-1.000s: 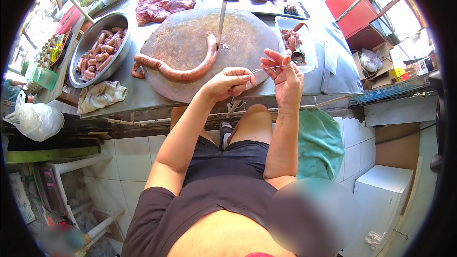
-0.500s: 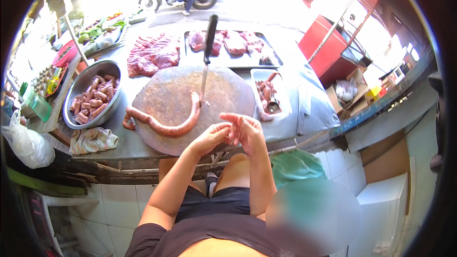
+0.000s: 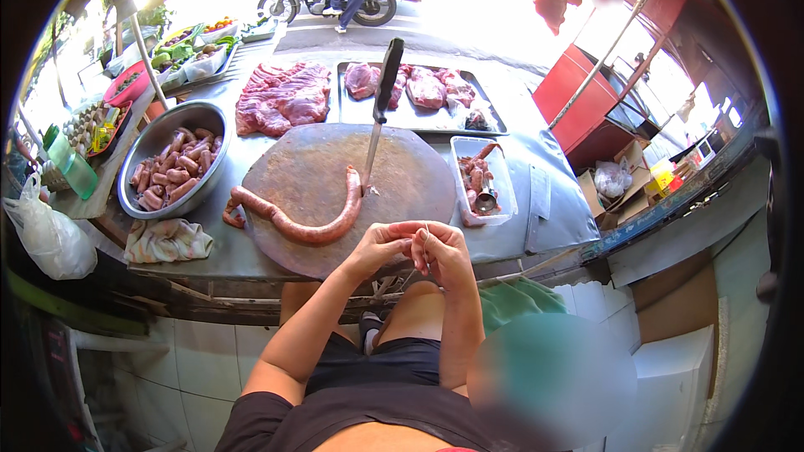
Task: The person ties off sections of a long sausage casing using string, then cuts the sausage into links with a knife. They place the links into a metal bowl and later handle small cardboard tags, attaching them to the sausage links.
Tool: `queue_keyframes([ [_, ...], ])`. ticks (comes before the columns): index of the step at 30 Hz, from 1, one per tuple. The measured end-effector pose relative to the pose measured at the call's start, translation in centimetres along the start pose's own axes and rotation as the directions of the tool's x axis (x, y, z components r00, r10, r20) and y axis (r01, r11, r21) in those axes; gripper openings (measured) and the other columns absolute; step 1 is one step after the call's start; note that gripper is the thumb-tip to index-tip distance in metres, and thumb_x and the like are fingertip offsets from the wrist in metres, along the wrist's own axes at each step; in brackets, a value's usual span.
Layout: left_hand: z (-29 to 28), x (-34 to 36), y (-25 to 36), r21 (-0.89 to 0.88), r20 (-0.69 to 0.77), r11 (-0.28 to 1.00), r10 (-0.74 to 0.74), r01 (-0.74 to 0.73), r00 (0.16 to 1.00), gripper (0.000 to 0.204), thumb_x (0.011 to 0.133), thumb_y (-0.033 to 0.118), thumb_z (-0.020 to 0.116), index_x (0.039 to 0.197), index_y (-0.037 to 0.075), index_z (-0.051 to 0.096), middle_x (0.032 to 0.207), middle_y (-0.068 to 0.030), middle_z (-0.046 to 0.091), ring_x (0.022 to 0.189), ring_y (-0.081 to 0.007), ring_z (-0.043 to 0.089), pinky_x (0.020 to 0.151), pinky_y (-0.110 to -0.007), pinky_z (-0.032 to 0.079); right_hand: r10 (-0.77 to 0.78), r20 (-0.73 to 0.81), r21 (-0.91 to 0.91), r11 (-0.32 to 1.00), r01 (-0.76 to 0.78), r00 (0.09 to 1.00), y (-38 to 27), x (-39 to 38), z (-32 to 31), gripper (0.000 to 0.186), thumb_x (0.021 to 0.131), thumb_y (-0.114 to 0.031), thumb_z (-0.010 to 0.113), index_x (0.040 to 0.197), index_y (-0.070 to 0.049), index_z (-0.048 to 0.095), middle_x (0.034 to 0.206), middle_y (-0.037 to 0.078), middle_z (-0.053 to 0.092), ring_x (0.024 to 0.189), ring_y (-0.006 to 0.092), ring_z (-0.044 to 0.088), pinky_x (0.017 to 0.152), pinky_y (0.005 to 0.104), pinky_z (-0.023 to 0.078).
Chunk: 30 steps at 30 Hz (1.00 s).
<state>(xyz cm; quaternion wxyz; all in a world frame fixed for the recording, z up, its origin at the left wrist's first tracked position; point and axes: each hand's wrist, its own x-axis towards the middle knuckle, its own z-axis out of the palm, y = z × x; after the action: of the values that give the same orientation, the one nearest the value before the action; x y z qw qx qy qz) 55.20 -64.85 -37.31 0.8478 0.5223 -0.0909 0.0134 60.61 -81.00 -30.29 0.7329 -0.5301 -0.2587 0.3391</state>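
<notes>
The left hand [image 3: 374, 251] and right hand [image 3: 448, 253] meet, pinching a thin string [image 3: 427, 229] mostly hidden by their fingers, while beyond them a knife [image 3: 383, 105] stands point-down on a chopping board [image 3: 310, 163], a long sausage [image 3: 314, 235] curves to their left, and a bowl [image 3: 201, 192] of links [image 3: 174, 171] sits farther left.

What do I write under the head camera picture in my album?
Left hand and right hand close together before a round board, where a long sausage curves toward a standing knife.
</notes>
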Motion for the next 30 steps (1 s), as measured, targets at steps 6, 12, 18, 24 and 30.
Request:
queue_keyframes([
  [6, 0.2, 0.1, 0.6, -0.162, 0.003, 0.986, 0.036, -0.035, 0.999, 0.021, 0.096, 0.013, 0.064, 0.111, -0.001, 0.064, 0.088, -0.0089, 0.070, 0.080, -0.0190, 0.069, 0.078, -0.033, 0.055, 0.025, -0.018, -0.091, 0.996, -0.026, 1.000, 0.3, 0.1, 0.0, 0.033, 0.099, -0.025, 0.062, 0.116, 0.002, 0.072, 0.070, -0.001, 0.061, 0.057, 0.0045, 0.052, 0.048, 0.0188, 0.040],
  [12, 0.4, -0.3, 1.1, 0.087, -0.140, 0.996, 0.044, -0.032, 0.989, 0.016, 0.092, 0.015, 0.068, 0.093, -0.001, 0.066, 0.082, -0.0052, 0.066, 0.077, -0.0133, 0.063, 0.073, -0.028, 0.051, 0.059, -0.066, -0.232, 0.970, -0.073, 0.996, 0.5, 0.3, 0.7, 0.032, 0.100, -0.025, 0.061, 0.114, 0.000, 0.073, 0.072, 0.000, 0.064, 0.057, 0.0039, 0.051, 0.050, 0.0180, 0.040],
  [18, -0.1, 0.2, 0.0, 0.537, -0.326, 0.842, 0.261, -0.049, 0.909, 0.009, 0.090, 0.006, 0.064, 0.085, -0.001, 0.066, 0.075, -0.0031, 0.064, 0.075, -0.0079, 0.059, 0.067, -0.025, 0.049, 0.094, -0.161, -0.194, 0.973, -0.124, 0.983, 0.9, 0.3, 1.5, 0.036, 0.105, -0.024, 0.052, 0.099, 0.005, 0.073, 0.057, 0.000, 0.057, 0.042, 0.0017, 0.040, 0.039, 0.0171, 0.026],
  [24, 0.4, 0.3, -0.1, -0.158, -0.196, 0.987, -0.040, 0.009, 0.980, 0.021, 0.102, 0.018, 0.056, 0.119, 0.004, 0.057, 0.090, -0.0022, 0.063, 0.078, -0.0080, 0.060, 0.070, -0.022, 0.048, 0.027, -0.175, 0.075, 0.997, -0.014, 0.984, 1.7, 0.4, 0.5, 0.035, 0.104, -0.026, 0.054, 0.100, 0.006, 0.068, 0.067, 0.007, 0.063, 0.043, 0.0053, 0.042, 0.040, 0.0200, 0.029],
  [30, -0.1, 0.0, 0.4, -0.055, 0.108, 0.972, -0.221, 0.228, 0.969, 0.020, 0.101, 0.022, 0.061, 0.112, 0.006, 0.063, 0.071, 0.0055, 0.050, 0.058, -0.0031, 0.043, 0.052, -0.018, 0.033, -0.199, -0.327, 0.173, 0.949, 0.266, 0.924, 0.5, 1.3, -2.3, 0.034, 0.101, -0.027, 0.060, 0.106, 0.006, 0.066, 0.094, 0.016, 0.070, 0.059, 0.0103, 0.053, 0.053, 0.0243, 0.042],
])
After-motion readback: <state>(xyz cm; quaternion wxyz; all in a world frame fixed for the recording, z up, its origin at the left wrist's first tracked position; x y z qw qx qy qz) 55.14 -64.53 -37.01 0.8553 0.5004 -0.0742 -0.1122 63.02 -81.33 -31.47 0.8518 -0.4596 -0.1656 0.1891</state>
